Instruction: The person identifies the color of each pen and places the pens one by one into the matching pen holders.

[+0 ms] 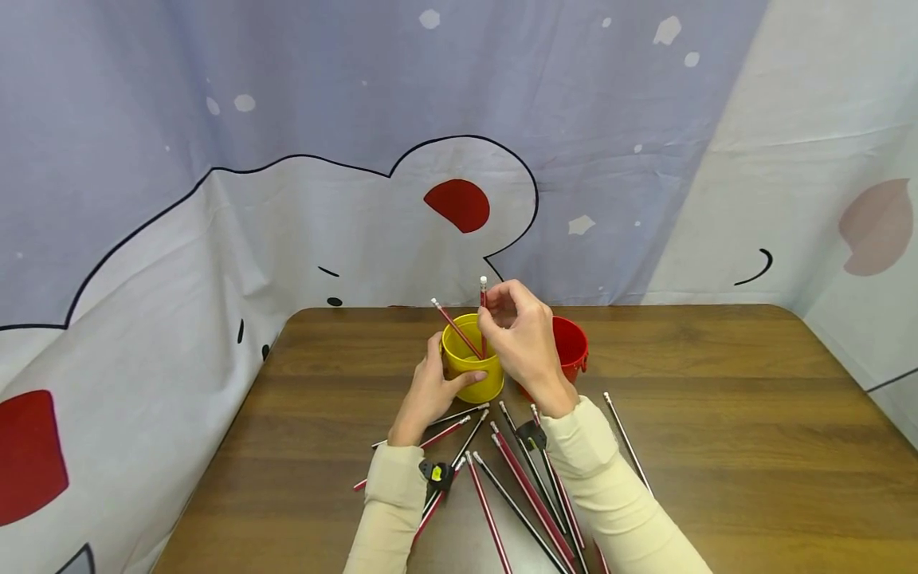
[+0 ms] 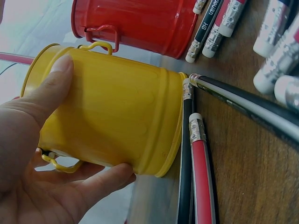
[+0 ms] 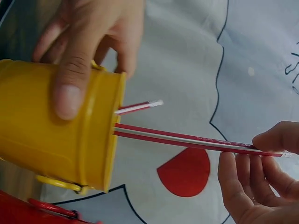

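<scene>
Red pencil (image 1: 484,341) is standing partly inside the yellow bucket (image 1: 482,387), the right hand (image 1: 527,331) pinching it near its eraser end.
One other red pencil (image 1: 456,328) is already leaning inside, so the work is seemingly at an early stage; at least ten loose pencils (image 1: 489,514), red and black, are lying on the table (image 1: 717,438), their overlap hiding an exact count. The left hand (image 1: 428,392) is gripping the yellow bucket's side; one red bucket (image 1: 571,343) is standing just beside it.

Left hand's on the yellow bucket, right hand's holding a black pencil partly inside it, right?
Not quite: the right hand holds a red pencil, not black, as the right wrist view shows. The rest stands: left hand on the yellow bucket, pencil partly inside.
</scene>
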Demonstrator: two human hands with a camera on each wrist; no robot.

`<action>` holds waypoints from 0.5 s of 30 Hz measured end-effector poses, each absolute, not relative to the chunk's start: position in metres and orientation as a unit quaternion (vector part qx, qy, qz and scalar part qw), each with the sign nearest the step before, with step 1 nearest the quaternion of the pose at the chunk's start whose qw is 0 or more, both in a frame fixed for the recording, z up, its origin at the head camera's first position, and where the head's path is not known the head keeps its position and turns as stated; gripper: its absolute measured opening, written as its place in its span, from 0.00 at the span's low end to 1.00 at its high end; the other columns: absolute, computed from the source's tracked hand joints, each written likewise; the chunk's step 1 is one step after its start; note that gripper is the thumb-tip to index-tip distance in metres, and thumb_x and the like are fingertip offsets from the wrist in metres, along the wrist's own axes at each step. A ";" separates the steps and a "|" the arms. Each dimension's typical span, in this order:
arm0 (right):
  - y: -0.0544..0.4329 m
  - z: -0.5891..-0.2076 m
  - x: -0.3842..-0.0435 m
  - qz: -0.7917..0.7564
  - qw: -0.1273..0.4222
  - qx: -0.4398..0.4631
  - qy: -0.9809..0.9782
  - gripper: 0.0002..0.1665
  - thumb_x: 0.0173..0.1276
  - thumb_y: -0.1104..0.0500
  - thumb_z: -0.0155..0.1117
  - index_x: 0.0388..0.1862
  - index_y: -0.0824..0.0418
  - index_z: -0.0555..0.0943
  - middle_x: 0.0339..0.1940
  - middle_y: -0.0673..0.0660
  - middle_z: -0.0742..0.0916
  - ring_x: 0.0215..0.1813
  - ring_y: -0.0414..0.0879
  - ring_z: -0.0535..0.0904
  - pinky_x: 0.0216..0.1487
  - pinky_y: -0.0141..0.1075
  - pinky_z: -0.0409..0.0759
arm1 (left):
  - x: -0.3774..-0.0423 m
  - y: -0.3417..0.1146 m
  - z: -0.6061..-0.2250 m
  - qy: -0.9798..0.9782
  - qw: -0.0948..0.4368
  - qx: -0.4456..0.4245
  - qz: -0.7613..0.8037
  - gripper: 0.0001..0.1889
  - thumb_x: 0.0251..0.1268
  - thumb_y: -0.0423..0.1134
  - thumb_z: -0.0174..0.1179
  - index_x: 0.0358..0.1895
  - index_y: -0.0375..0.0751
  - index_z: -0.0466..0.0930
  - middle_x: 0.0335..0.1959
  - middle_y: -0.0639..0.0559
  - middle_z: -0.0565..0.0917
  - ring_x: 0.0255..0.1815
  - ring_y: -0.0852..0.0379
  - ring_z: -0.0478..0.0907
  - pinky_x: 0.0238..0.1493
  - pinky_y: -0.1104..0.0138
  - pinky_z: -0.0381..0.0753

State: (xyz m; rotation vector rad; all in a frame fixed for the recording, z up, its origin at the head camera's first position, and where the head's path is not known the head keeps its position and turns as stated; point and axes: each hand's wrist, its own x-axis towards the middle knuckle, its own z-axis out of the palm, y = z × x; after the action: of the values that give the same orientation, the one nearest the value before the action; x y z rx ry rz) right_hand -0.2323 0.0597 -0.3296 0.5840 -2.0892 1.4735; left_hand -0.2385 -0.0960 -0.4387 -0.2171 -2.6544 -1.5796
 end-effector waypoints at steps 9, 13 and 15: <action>0.058 -0.349 -0.231 0.525 0.226 0.203 -0.795 0.06 0.57 0.68 0.62 0.34 0.64 0.76 0.32 0.56 0.82 0.33 0.44 0.79 0.34 0.35 0.82 | -0.238 -0.094 -0.438 -0.854 0.030 -0.083 -0.512 0.45 0.49 0.57 0.64 0.67 0.47 0.49 0.55 0.46 0.72 0.55 0.51 0.72 0.58 0.58 0.71; 0.057 -0.358 -0.231 0.518 0.210 0.192 -0.807 0.06 0.57 0.68 0.62 0.33 0.64 0.76 0.31 0.56 0.83 0.33 0.45 0.78 0.34 0.35 0.82 | -0.239 -0.093 -0.439 -0.856 0.034 -0.083 -0.510 0.44 0.49 0.56 0.64 0.67 0.47 0.50 0.55 0.46 0.72 0.55 0.51 0.73 0.57 0.58 0.72; 0.057 -0.362 -0.231 0.513 0.202 0.187 -0.813 0.06 0.57 0.68 0.63 0.33 0.63 0.76 0.31 0.55 0.83 0.33 0.46 0.78 0.34 0.34 0.82 | -0.240 -0.093 -0.439 -0.858 0.036 -0.083 -0.506 0.44 0.49 0.57 0.64 0.67 0.48 0.50 0.56 0.46 0.72 0.55 0.51 0.72 0.58 0.58 0.71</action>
State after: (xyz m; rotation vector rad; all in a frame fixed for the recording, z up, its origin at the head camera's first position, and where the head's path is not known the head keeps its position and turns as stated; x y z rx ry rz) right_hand -0.2311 0.0566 -0.3615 0.5211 -2.2691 1.4333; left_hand -0.2397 -0.0930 -0.4393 -0.2543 -2.6351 -1.5539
